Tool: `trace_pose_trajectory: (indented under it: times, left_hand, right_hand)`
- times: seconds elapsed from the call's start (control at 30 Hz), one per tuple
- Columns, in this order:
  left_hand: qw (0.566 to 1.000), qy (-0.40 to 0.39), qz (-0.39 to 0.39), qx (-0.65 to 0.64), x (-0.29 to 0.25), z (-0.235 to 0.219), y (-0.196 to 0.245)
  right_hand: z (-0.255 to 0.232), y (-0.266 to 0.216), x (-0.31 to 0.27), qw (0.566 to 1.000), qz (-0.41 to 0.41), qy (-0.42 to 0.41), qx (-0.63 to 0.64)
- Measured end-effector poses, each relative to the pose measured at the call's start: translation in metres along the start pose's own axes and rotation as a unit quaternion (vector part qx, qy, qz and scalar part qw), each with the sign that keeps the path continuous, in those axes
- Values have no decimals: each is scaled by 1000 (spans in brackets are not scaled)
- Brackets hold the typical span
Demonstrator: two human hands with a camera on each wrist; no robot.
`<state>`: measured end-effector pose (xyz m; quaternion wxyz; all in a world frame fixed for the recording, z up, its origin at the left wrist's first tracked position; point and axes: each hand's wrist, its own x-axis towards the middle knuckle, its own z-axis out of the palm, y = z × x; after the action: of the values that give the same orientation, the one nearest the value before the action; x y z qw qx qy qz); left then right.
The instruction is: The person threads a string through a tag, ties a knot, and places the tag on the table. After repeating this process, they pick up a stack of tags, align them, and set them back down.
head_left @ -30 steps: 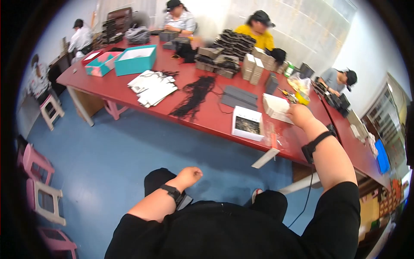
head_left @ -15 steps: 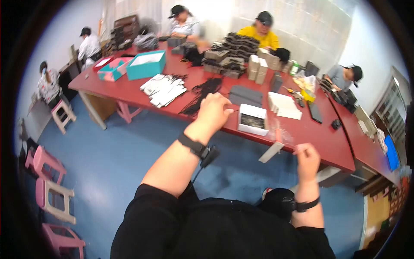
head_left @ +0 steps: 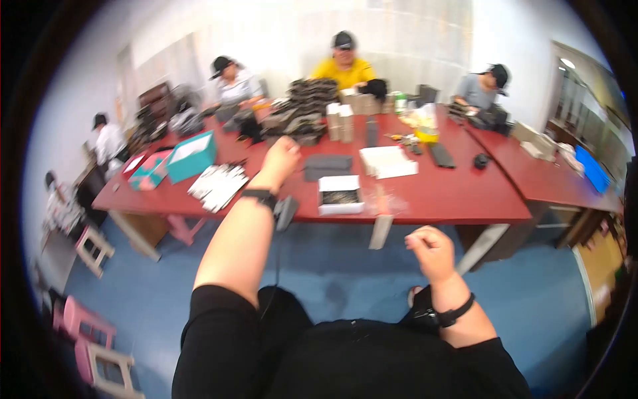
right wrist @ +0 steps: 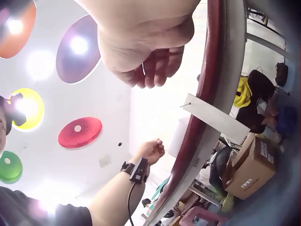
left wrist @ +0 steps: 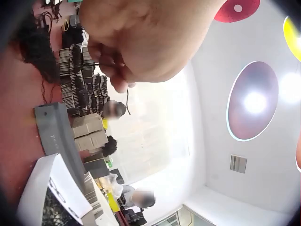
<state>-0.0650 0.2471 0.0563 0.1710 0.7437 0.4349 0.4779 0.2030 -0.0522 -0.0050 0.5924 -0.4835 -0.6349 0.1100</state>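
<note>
My left hand (head_left: pixel 282 158) is raised over the red table, its fingers curled round a thin black cord (left wrist: pixel 129 102) whose end sticks out past the fingertips in the left wrist view. Behind that hand, in the same view, lies a heap of black cords (left wrist: pixel 35 49). To the hand's right are flat dark grey boxes (head_left: pixel 327 166) and an open white box (head_left: pixel 342 209) of small dark pieces. My right hand (head_left: pixel 435 254) hovers in front of the table's near edge, fingers loosely bent, with nothing visible in them.
White tags (head_left: pixel 218 186) lie left on the table, beside a teal box (head_left: pixel 193 159). A white card stack (head_left: pixel 389 161), a black phone-like slab (head_left: pixel 441 156) and yellow tape-like item (head_left: pixel 427 135) are to the right. A white strip (head_left: pixel 381 231) juts over the near edge. Several people sit around.
My left hand has risen from my lap to over the table, then moved towards its far side. The right hand has drawn back from the white card stack. My head view has turned right.
</note>
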Motion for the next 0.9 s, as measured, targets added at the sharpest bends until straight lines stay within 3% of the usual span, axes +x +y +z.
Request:
trace_pose_trajectory:
  times: [0.03, 0.13, 0.23, 0.3, 0.37, 0.4, 0.43, 0.5, 0.6, 0.7, 0.8, 0.87, 0.9]
  left_hand:
    - [992, -23, 28, -118, 16, 6, -25]
    - [989, -54, -6, -135, 4, -24, 22]
    - [976, -48, 24, -212, -16, -39, 75]
    - [960, -126, 69, -240, -48, -43, 120]
    - [951, -190, 56, -237, -82, -38, 147]
    - [951, -166, 111, -235, -101, -21, 144]
    - [966, -165, 99, -173, -124, -13, 154]
    - [974, -141, 167, -52, -170, 6, 160]
    - [975, -133, 176, -28, -212, 43, 147]
    - [977, -118, 166, -57, -227, 67, 133]
    - [975, -125, 171, -70, -227, 70, 132]
    - [973, -158, 159, -55, -225, 67, 135]
    - [972, -161, 164, -51, -220, 62, 137]
  right_hand:
    - [2, 3, -2, 1000, 4, 7, 22]
    - [3, 2, -9, 991, 35, -4, 129]
    - [2, -8, -4, 978, 96, -36, 181]
    - [13, -27, 9, 955, 75, -148, 246]
    - [35, -45, 16, 939, 100, -133, 301]
    - [44, -52, 16, 921, 121, -127, 349]
    - [51, -54, 14, 921, 121, -119, 352]
    - [62, -52, 12, 841, 203, -108, 490]
    - [64, -33, 6, 836, 260, -36, 481]
    - [66, -1, -4, 808, 299, -18, 507]
    - [60, -5, -5, 772, 336, 27, 540]
    - [61, -10, -1, 748, 346, 119, 554]
    - [59, -4, -2, 746, 342, 123, 558]
